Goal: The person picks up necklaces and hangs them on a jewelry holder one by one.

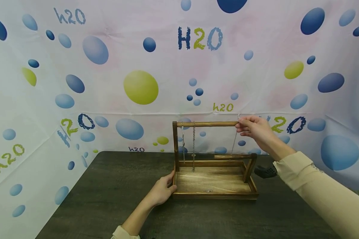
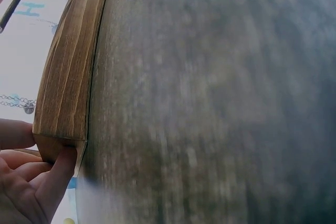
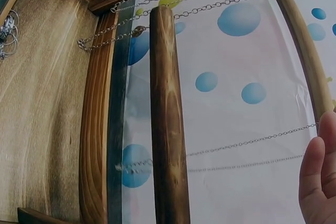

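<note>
Wooden stand [image 1: 215,196] between both hands [image 1: 161,190] [image 1: 255,130]

Screened-off indoor space, creased H2O-printed sheeting [image 1: 167,59] around a dark table [image 1: 122,172], room type unclear

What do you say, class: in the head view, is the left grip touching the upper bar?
No, the left grip holds the wooden tray at its left end, below the upper bar.

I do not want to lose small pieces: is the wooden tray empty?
Not empty, though mostly bare: a small silvery cluster lies in the wooden tray, near its front edge.
</note>
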The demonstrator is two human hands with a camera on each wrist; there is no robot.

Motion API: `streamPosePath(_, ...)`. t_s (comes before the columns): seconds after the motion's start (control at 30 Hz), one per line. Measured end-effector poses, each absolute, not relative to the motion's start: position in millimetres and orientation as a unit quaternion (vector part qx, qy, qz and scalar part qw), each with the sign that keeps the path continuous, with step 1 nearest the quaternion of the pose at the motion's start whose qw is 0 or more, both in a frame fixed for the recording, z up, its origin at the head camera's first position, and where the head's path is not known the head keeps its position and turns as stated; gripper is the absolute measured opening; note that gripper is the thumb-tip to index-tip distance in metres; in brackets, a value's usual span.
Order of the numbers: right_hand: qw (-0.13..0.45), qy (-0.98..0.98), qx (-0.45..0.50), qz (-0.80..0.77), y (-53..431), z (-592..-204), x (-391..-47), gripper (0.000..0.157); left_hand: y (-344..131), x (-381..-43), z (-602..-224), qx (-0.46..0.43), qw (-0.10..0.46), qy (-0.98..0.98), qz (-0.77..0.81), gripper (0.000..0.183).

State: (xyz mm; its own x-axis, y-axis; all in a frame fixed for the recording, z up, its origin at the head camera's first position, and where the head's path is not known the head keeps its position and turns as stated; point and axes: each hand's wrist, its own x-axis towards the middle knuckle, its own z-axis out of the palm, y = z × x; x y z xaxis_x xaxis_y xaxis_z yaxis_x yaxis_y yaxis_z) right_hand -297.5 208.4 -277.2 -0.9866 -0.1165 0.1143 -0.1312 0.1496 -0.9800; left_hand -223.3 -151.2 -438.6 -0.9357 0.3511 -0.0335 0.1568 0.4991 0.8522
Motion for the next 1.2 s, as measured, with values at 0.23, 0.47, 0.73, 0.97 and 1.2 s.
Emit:
streamPosePath(0.23, -0.001, -0.761, 0.094, 0.642, 203.1, -276.3, -296.7, 0.033, -151.2, -223.2, -437.1, 0.146, 0.11, 0.858, 0.479, 0.063)
streamPosePath(0.47, -0.006, -0.76, 0.1, 0.642, 195.8, -277.7, -296.2, 0.033, -151.3, -223.1, -436.3, 0.151, 0.106, 0.858, 0.479, 0.063)
streamPosePath(0.73, -0.009, -0.759, 0.098, 0.644, 189.3, -275.0, -296.5, 0.031, -151.3, -222.3, -437.5, 0.149, 0.107, 0.858, 0.479, 0.063)
streamPosePath(0.97, -0.012, -0.754, 0.098, 0.649, 187.7, -270.5, -298.4, 0.03, -151.6, -222.9, -437.4, 0.147, 0.108, 0.857, 0.482, 0.064)
streamPosePath(1.2, -0.016, -0.75, 0.105, 0.652, 179.1, -275.3, -299.2, 0.027, -151.5, -222.2, -437.5, 0.145, 0.112, 0.855, 0.485, 0.064)
